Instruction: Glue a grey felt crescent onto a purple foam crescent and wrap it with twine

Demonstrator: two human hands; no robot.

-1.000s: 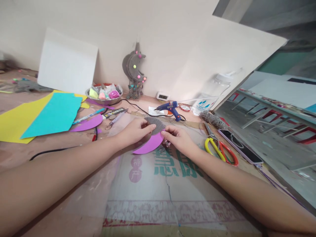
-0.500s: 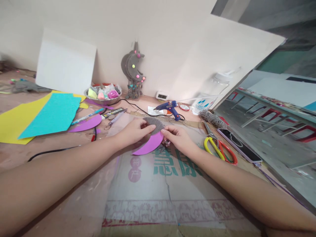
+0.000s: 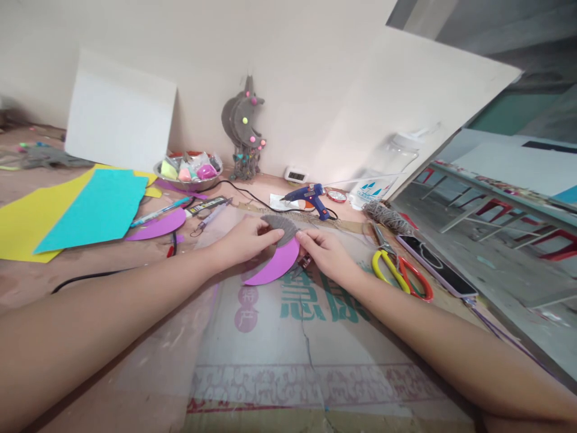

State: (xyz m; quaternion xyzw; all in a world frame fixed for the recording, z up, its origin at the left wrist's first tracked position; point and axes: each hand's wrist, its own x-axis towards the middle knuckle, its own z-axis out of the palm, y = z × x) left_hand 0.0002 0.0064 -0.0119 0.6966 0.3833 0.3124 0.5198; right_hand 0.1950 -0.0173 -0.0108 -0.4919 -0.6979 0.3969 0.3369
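Over the middle of the work surface I hold a purple crescent cutout (image 3: 274,264), its upper part covered by wound grey yarn (image 3: 285,227). My left hand (image 3: 246,240) pinches the wrapped end, thumb on top. At the opposite edge my right hand (image 3: 323,249) has thumb and forefinger closed where the yarn meets the bare purple. Whether a strand lies between those fingers is too small to see. A small dark object (image 3: 303,263) shows under the right fingers, partly hidden. The crescent's bare tip points down and left.
A blue glue gun (image 3: 311,197) stands behind my hands. Scissors (image 3: 399,270), a yarn bundle (image 3: 387,218) and a phone (image 3: 435,264) lie right. Turquoise sheet (image 3: 97,210), another purple piece (image 3: 160,227) and a bowl (image 3: 187,185) of colourful packets are left. A decorated grey moon (image 3: 238,123) hangs on the wall.
The crescent's lower tip has shifted very slightly right and down. My right fingers have moved a little along its edge; my left hand keeps its pinch.
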